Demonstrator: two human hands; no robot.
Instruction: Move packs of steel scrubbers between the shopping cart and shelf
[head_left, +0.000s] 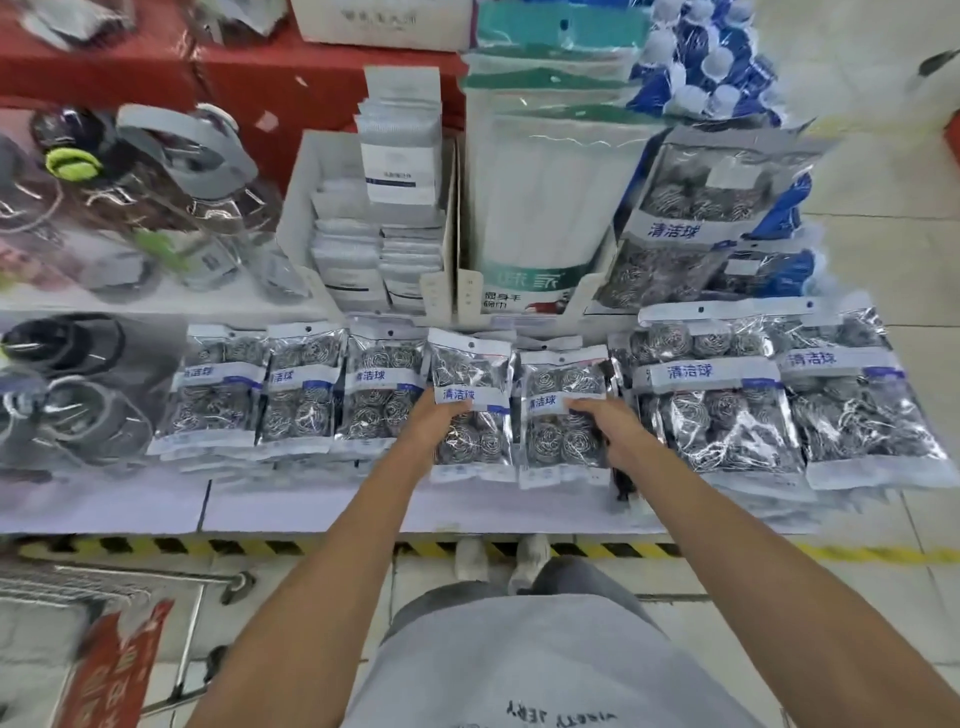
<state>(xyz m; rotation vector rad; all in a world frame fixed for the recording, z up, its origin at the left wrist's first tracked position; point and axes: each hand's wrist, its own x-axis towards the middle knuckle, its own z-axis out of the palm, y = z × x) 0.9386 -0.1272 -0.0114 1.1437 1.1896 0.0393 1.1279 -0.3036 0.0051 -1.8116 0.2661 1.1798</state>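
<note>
Left hand (435, 420) grasps middle scrubber pack (470, 400) at left edge; right hand (608, 423) grasps neighbour pack (565, 415) at right edge. Both packs on shelf (311, 506), near row. Probably light, film slippery, crinkly; hold by sides. Cart (119, 587) near left.

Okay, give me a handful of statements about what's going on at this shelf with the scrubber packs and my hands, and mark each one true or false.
1. Each hand grips a pack of steel scrubbers. True: the left hand holds the left pack and the right hand holds the right pack.
2. The held packs are over the shopping cart. False: they are at the shelf, in the row of packs; the shopping cart is at lower left.
3. More scrubber packs lie on both sides of the hands. True.
4. The shelf front edge has a solid red strip. False: a yellow and black striped strip runs below it.
5. The box of white cloths stands behind the row of packs. True.
</note>
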